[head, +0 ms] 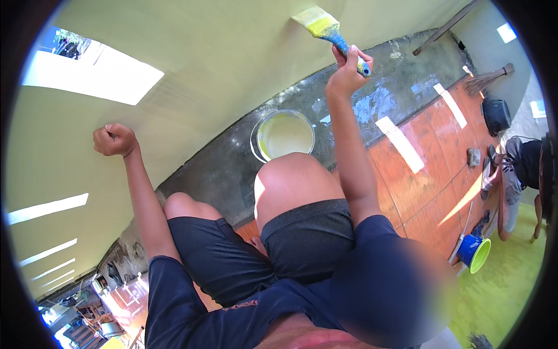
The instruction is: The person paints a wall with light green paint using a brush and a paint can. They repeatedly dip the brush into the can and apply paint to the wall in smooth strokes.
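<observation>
My right hand (348, 72) grips the blue, paint-spattered handle of a wide flat paintbrush (326, 27). The brush's pale bristles, yellow-green near the handle, rest against the light green wall (226, 56). Curled into a fist, my left hand (115, 139) is at the wall on the left; whether it touches the surface I cannot tell. Below the brush, just beyond my knee, a bucket of pale paint (287, 135) stands on the dark concrete strip (209, 183). Its inner rim is smeared yellow-green and its wire handle hangs to the left.
At the right, another person (514, 174) is beside the orange tiled floor (427, 192). Near them are a black basin (496, 117), a stone block (474, 157) and a blue bucket (475, 252). A stick broom (488, 80) and a wooden pole (444, 28) are at upper right.
</observation>
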Tool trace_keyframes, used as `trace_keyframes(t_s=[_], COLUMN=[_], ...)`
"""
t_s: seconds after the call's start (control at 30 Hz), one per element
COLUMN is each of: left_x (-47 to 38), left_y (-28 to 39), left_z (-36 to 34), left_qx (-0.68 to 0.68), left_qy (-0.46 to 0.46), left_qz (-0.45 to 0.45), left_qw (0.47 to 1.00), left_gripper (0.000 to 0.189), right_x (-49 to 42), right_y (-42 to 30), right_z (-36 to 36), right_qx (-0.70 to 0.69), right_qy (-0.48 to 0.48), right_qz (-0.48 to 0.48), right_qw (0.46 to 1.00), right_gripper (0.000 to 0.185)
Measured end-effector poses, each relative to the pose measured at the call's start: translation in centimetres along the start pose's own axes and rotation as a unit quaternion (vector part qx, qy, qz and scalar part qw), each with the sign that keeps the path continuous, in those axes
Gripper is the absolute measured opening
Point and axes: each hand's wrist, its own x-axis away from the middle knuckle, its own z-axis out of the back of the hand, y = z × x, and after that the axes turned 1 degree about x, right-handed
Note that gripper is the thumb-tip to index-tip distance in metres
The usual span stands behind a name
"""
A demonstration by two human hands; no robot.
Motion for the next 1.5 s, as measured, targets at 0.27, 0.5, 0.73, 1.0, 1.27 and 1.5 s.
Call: trace_keyframes(t_s=[0.27,0.5,0.73,1.0,1.27,1.5], left_x=[-0.1,-0.5,-0.2,-0.1,-0.3,-0.3], left_y=[0.2,0.4,-0.2,-0.2,-0.1,-0.1], left_z=[-0.2,0.0,0.3,-0.2,0.0,0.1], left_qx=[0.003,0.026,0.016,0.018,0.004,0.008], left_qy=[0.018,0.019,0.006,0.025,0.014,0.013], left_qz=[0.001,-0.012,-0.020,-0.020,-0.018,-0.025], left_qw=[1.000,0.999,1.000,0.999,1.000,1.000], left_gripper=[0.025,0.024,0.025,0.026,0.025,0.025], right_x=[4.0,6.6,4.5,5.9,5.1,5.4], right_y=[9.6,13.8,7.7,6.8,14.7,14.8], right_z=[8.6,15.4,6.1,6.8,14.3,15.0], right_qx=[0.101,0.223,0.096,0.077,0.128,0.228], right_qy=[0.024,0.083,0.014,0.034,0.060,0.075], right_qz=[-0.071,-0.127,-0.114,-0.077,-0.143,-0.138], right_qw=[0.992,0.963,0.989,0.993,0.980,0.961], right_gripper=[0.015,0.011,0.014,0.015,0.015,0.013])
